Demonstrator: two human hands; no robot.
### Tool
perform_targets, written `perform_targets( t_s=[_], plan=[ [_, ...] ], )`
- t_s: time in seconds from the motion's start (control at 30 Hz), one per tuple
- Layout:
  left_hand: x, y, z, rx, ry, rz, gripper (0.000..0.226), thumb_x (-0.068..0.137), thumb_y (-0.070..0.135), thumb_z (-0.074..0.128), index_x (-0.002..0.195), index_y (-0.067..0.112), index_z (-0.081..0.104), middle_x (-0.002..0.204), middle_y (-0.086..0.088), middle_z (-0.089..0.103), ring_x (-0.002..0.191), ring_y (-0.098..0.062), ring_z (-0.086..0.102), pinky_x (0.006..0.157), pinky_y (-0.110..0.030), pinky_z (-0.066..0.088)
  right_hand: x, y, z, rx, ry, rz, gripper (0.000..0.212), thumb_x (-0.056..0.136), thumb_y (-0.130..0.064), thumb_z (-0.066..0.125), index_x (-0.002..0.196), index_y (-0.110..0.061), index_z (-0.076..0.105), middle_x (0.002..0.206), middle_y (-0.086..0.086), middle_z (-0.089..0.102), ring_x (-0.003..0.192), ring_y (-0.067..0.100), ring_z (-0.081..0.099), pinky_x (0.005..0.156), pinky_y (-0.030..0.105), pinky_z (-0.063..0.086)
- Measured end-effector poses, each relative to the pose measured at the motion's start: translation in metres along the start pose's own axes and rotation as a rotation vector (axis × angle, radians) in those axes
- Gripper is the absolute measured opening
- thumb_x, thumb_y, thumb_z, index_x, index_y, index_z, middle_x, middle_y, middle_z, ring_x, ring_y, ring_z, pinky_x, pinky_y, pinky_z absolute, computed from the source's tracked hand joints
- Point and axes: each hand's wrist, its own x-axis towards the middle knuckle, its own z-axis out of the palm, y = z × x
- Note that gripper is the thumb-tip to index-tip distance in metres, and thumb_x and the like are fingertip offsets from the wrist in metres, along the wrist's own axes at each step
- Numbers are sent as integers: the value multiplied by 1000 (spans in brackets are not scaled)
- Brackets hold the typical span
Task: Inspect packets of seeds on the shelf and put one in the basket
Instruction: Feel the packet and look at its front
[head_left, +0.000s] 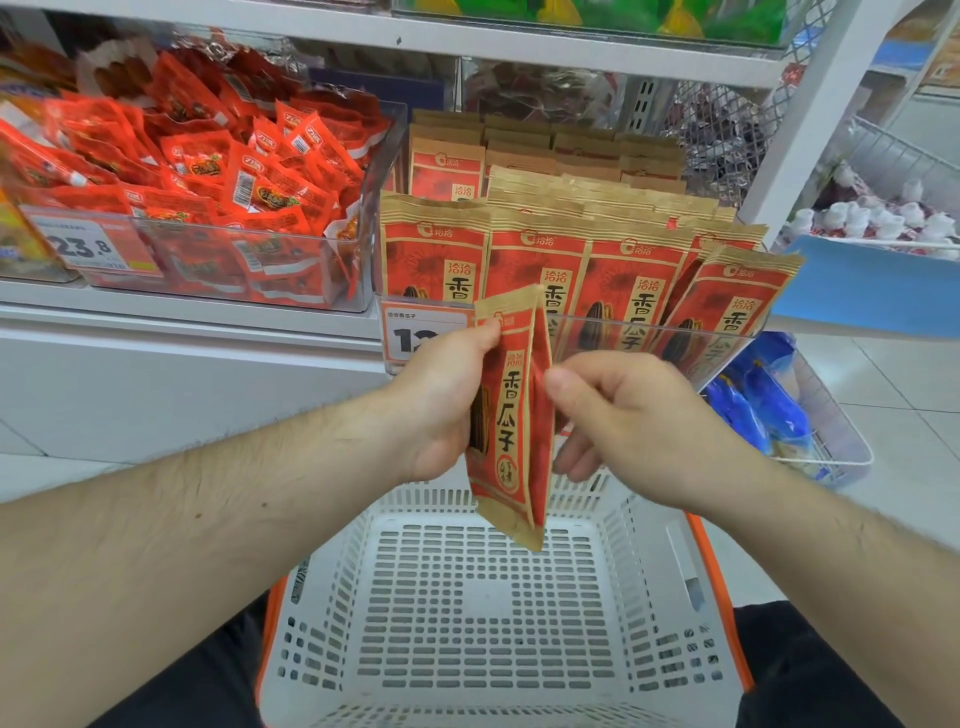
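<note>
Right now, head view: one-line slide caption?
Left hand holds a seed packet over the white basket; right hand pinches its edge.

The left hand (447, 400) hides the price tag's (415, 332) last digits.

I see a seed packet (511, 415) held upright between my left hand (447, 400) and right hand (623, 415), above the basket (332, 597), in front of the shelf bin (727, 343) of packets (634, 291); a sachet bin (363, 249) sits left.

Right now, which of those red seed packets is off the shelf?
The seed packet gripped by the left hand, hanging upright above the white basket. The right hand touches its edge; the other packets stand in the shelf tray.
</note>
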Motion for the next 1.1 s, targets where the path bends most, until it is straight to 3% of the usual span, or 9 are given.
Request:
perform_targets(
  t_s=[0.17,0.33,0.43,0.5,0.6,0.77,0.87,1.0,1.1],
  plan=[
    [-5,-8,5,109,-185,-82,46,106,46,32,107,17,68,74,-2,69,71,-17,62,72,-36,45,8,4,-1,143,121,-18,23,101,-15,49,87,-3,62,69,16,71,58,30,70,65,48,60],
    [-8,-12,8,114,-251,27,49,104,51,32,107,15,65,67,-1,62,57,-10,59,60,-27,46,8,6,2,302,65,57,25,103,-10,46,88,6,59,69,21,70,54,26,65,60,41,58],
    [-7,-14,9,65,-323,129,51,92,53,53,101,5,66,74,-8,61,68,-16,59,64,-24,50,8,4,3,400,50,77,27,103,-8,46,82,1,59,62,15,68,49,21,61,51,32,55],
    [-8,-14,7,113,-353,145,38,83,46,64,84,8,60,65,-4,55,60,-13,54,62,-25,45,8,2,3,434,25,82,25,103,-8,46,83,2,59,63,14,68,49,19,61,49,28,53],
    [-11,-12,6,100,-344,40,38,86,49,55,67,16,56,59,-3,51,56,-14,50,67,-34,39,7,1,4,458,0,88,28,104,-7,44,80,-1,57,66,17,66,49,20,62,49,29,53],
    [-13,-13,9,-23,-379,-51,68,100,45,30,49,17,63,55,-6,51,54,-16,53,66,-33,39,7,2,4,452,-14,102,26,103,-8,45,83,1,58,70,22,65,50,20,62,48,29,52],
    [-17,-12,10,-85,-308,-77,57,100,46,34,70,10,66,63,-9,57,52,-17,54,64,-34,39,5,2,4,343,-57,100,19,98,-12,57,82,-1,60,71,20,68,55,23,66,52,31,56],
    [-13,-8,9,-100,-230,-123,65,99,51,35,132,0,56,103,-21,55,71,-26,56,66,-35,44,2,1,6,197,-146,85,22,95,-11,61,80,5,59,74,23,70,60,22,69,59,34,60],
    [-12,-6,9,-118,-163,-143,68,98,53,37,143,3,47,118,-25,55,90,-32,56,77,-39,46,3,0,6,176,-153,86,25,98,-10,57,79,7,58,72,21,70,58,18,69,59,32,59]
  ],
)
